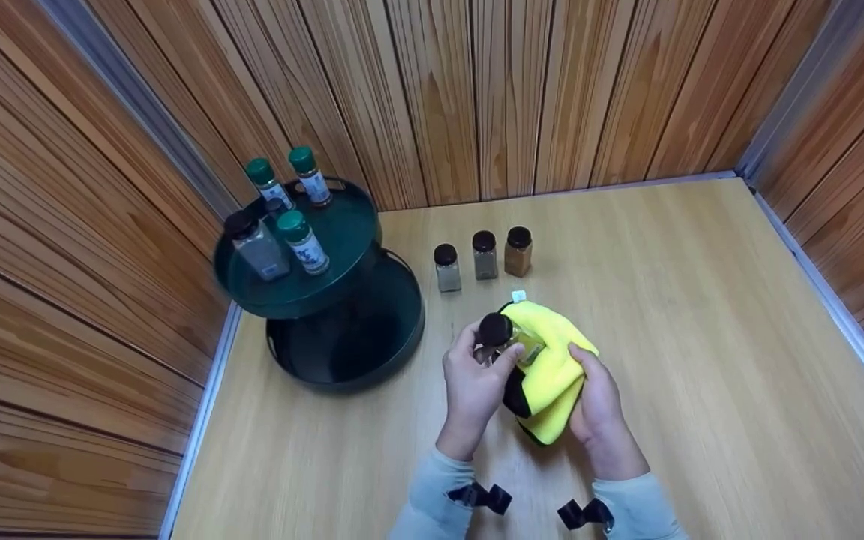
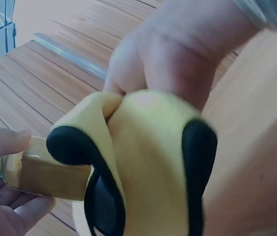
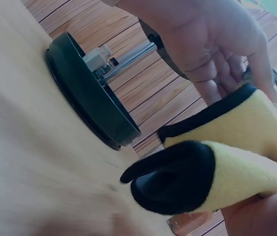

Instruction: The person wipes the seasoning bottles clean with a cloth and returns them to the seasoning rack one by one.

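My left hand (image 1: 475,386) grips a square glass jar of yellow-brown powder (image 2: 55,177) near its dark cap (image 1: 496,330). A yellow cloth with black edging (image 1: 556,337) lies against the jar's body and covers part of it. On the cloth's other side, my right hand (image 1: 598,401) grips it between thumb and fingers. The right wrist view shows the cloth's folded black corner (image 3: 178,179) hanging over the table; most of the jar is hidden there.
Beyond the hands stand three dark-capped jars, with grey (image 1: 448,277), darker (image 1: 485,262) and brown (image 1: 518,259) contents. To the left is a dark green two-tier rack (image 1: 297,304); its top tier holds green-capped bottles (image 1: 308,251) and a larger dark-capped jar (image 1: 261,253). Wooden walls (image 1: 507,97) enclose the table.
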`<state>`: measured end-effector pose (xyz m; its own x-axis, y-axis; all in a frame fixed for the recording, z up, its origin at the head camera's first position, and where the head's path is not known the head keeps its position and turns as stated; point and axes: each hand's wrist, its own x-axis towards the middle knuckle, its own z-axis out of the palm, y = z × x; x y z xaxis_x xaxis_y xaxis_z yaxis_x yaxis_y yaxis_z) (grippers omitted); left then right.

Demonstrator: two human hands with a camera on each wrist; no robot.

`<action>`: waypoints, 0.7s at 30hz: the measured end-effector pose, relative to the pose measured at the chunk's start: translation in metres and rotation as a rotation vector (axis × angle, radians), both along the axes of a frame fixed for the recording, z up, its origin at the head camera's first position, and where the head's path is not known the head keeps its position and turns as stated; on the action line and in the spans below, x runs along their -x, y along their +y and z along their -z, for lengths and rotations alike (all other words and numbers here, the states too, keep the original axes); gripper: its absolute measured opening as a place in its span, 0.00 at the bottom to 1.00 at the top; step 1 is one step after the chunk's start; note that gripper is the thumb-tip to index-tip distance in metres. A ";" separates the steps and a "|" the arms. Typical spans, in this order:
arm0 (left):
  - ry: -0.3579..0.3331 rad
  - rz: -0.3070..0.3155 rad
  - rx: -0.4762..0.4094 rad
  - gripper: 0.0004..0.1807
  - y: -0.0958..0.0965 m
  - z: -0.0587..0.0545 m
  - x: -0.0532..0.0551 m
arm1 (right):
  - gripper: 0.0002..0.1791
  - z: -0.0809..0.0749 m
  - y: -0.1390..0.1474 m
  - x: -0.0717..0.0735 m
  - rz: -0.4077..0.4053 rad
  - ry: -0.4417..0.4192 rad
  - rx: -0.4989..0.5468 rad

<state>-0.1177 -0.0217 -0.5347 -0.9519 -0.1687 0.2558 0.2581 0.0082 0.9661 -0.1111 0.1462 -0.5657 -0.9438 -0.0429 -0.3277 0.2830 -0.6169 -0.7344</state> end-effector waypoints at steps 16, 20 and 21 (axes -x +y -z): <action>-0.113 -0.113 0.111 0.23 -0.023 -0.010 0.011 | 0.23 -0.009 0.019 0.003 0.047 0.150 -0.191; -0.109 -0.134 0.190 0.23 -0.034 -0.011 0.015 | 0.21 -0.010 0.020 0.004 0.049 0.155 -0.214; -0.106 -0.139 0.208 0.23 -0.038 -0.011 0.017 | 0.21 -0.010 0.021 0.004 0.048 0.155 -0.222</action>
<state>-0.1343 -0.0598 -0.5237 -0.9467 -0.2535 0.1986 0.1382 0.2373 0.9616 -0.1150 0.1670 -0.5561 -0.9826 0.0594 -0.1760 0.1316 -0.4461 -0.8853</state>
